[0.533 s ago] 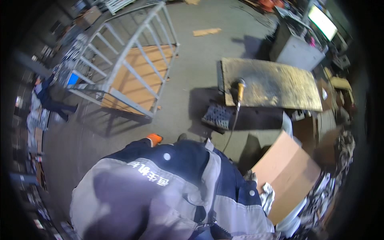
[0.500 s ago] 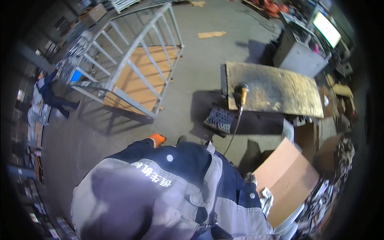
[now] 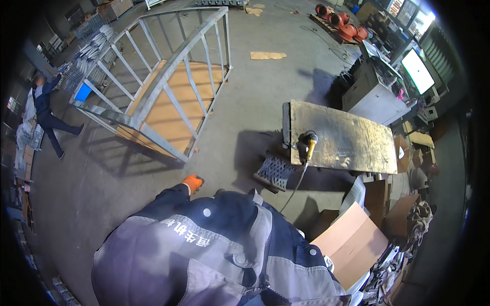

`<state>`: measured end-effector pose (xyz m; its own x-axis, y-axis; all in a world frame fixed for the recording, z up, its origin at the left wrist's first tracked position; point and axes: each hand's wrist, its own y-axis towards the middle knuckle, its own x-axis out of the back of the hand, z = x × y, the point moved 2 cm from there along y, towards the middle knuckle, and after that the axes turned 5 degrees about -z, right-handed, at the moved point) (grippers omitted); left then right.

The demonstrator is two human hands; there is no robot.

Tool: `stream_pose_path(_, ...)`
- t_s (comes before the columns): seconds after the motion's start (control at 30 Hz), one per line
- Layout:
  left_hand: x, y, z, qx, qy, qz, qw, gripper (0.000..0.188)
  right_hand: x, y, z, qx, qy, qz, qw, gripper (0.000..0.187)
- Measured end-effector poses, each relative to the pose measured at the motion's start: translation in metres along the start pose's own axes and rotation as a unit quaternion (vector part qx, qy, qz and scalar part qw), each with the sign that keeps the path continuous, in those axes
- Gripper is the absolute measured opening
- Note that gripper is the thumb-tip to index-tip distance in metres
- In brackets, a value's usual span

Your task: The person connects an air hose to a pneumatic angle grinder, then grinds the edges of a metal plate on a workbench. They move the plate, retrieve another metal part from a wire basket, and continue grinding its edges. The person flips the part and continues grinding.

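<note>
My left hand (image 3: pixel 193 184), in an orange glove with a dark patch at its end, is held out in front of my jacket over the grey floor. Its fingers are too small and run together to tell whether they are curled, and nothing shows in it. The metal-railed cart (image 3: pixel 168 86) with a brown board base is the nearest thing to it. My right hand is hidden behind my sleeve, on the side where an open cardboard box (image 3: pixel 352 239) stands. Farther ahead, a yellow-handled angle grinder (image 3: pixel 311 148) lies on a worn, board-topped table (image 3: pixel 347 135), its cord hanging down.
A perforated metal step (image 3: pixel 275 172) sits beside the table's near left corner. Behind the table stands a grey cabinet (image 3: pixel 375 94) with a lit screen (image 3: pixel 418 71). Orange-red round parts (image 3: pixel 347 31) lie at the back right. Another person (image 3: pixel 46 112) is at the far left.
The view has tilted up, so the table and grinder sit lower in it. My left hand shows more fully. A bit of my right hand by the cardboard box has gone from sight.
</note>
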<state>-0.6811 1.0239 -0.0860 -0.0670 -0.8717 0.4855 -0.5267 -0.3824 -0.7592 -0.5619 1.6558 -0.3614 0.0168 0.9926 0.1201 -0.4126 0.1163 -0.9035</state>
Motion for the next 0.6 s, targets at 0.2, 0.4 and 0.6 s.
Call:
stream_pose_path(0.2, 0.059, 0.028, 0.022, 0.02, -0.068, -0.009, 0.997, 0.032, -0.087, -0.034, 0.113, 0.331, -0.624, -0.038, 0.707, 0.038)
stream_pose_path(0.4, 0.111, 0.053, 0.04, -0.002, -0.137, 0.005, 0.991, 0.035, -0.176, -0.074, 0.24, 0.262, -0.582, 0.058, 0.768, 0.043)
stream_pose_path(0.6, 0.118, 0.063, 0.048, -0.034, -0.192, -0.024, 0.98, 0.028, -0.228, -0.108, 0.314, 0.213, -0.517, 0.071, 0.826, 0.046)
